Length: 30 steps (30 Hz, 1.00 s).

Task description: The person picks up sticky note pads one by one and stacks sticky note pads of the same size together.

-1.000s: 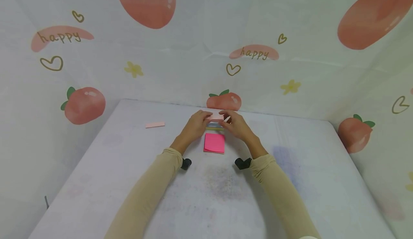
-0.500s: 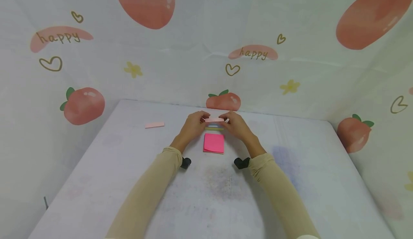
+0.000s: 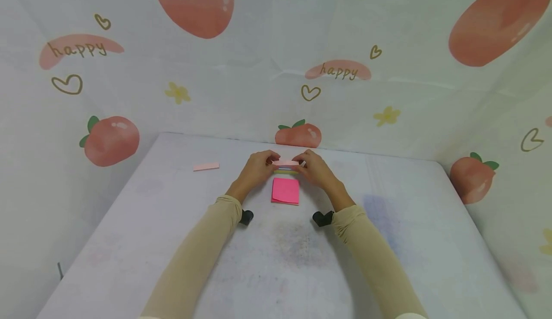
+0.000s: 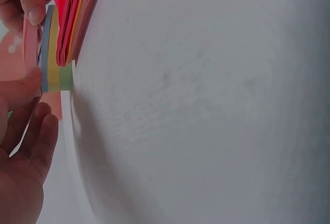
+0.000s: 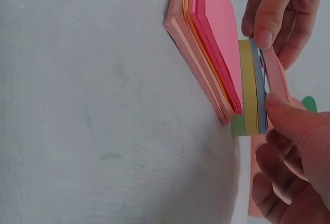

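Both hands pinch a pale pink sticky-note pad (image 3: pixel 286 163) between thumb and fingers, the left hand (image 3: pixel 257 168) at its left end and the right hand (image 3: pixel 318 168) at its right end. Directly beneath lies a stack of narrow pads: a blue pad (image 5: pixel 259 87), a yellow pad (image 5: pixel 249 87) and a green pad (image 5: pixel 238 126). The right wrist view shows the pink pad very close to the blue one; whether they fully touch I cannot tell. Nearer the person sits a thick square stack of sticky notes (image 3: pixel 285 191), bright pink on top with orange and paler layers below.
Another pale pink strip (image 3: pixel 206 166) lies apart on the left side of the white table (image 3: pixel 172 242). A patterned cloth (image 3: pixel 258 79) hangs behind the table's back edge. Black wrist mounts (image 3: pixel 323 218) jut inward from both sleeves.
The pink pad has come slightly down and toward the person, over the stack, with both hands moving along. Its top face turned away partway through. The square stack has stayed put.
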### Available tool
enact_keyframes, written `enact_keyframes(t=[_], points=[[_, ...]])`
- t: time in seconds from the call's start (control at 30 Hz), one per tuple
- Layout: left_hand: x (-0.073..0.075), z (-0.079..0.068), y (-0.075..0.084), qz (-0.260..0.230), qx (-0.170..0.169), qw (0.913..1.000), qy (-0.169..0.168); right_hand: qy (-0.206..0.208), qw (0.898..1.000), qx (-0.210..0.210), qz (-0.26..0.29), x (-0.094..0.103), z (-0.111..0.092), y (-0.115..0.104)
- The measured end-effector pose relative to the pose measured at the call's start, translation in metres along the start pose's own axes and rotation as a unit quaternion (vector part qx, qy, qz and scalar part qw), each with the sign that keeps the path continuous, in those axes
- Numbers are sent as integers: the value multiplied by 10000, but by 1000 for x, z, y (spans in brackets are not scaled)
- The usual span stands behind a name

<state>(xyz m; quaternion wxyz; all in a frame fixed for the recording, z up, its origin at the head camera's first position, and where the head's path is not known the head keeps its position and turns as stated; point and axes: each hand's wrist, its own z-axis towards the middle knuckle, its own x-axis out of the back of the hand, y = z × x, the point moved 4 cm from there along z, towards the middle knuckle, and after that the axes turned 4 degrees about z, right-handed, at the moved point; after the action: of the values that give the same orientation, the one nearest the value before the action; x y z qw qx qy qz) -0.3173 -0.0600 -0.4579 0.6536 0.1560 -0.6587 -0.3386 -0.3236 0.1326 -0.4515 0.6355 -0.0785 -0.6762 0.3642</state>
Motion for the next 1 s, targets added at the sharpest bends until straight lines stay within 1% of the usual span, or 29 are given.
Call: enact_keyframes(t=[0.23,0.57,0.63,0.87,1.0], points=[[-1,0,-1,-50,-40,9999,-118,-125,9999,-103,33,-3,0,3],[-4,0,-3,-34,66,9995,-312,-320,9992,-225,103,-3,0,2],[-4,1,-4,-29,72,9994,-324,-345,9992,-216,29,-3,0,2],[-3,1,-3,42,16,9995,-324,-449,9978,1,-485,-2,2,-1],[-3,0,-1,181,-31,9992,-352,-554,9972,-76,-503,-2,3,0]])
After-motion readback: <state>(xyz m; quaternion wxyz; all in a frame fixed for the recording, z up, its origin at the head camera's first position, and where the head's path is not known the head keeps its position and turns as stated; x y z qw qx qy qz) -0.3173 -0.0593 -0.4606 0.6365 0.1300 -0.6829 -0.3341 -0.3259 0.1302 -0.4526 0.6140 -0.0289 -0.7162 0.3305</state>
